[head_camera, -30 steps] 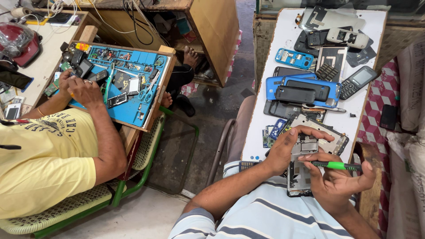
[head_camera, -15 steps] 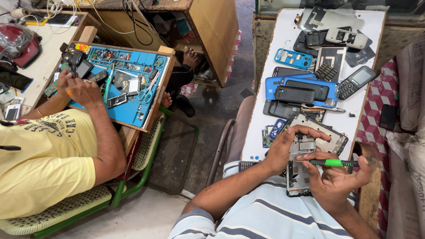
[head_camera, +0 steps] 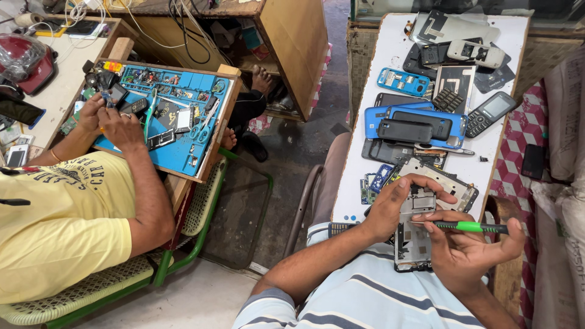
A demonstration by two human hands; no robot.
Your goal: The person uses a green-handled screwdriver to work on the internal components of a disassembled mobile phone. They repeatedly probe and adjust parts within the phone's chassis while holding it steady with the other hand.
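- Head view: the white desk [head_camera: 499,152] runs away from the person as a narrow strip, its left edge bordering bare concrete floor [head_camera: 292,152] and its right edge close to a red-and-white checked cloth [head_camera: 518,140].
- Most of the desk surface is taken up by phone parts: a blue phone housing [head_camera: 403,81], a blue case holding a black phone [head_camera: 407,131], a dark keypad phone [head_camera: 489,114] near the right edge, and grey back covers at the far end. Bare white patches remain along the left edge and at the near left corner.
- The opened phone frame [head_camera: 414,244] sits at the near end of the desk, over the person's lap, between both hands.
- The left hand [head_camera: 390,207] is curled round the frame's upper left side, thumb and fingers closed on it.
- The right hand [head_camera: 466,253] lies just right of the frame, fingers closed round a green-handled screwdriver [head_camera: 472,226]; its thin shaft points left and crosses the frame's upper part.
- Well apart to the left, across the floor, a person in a yellow shirt [head_camera: 67,225] works with both hands over a blue tray of tools [head_camera: 183,158].
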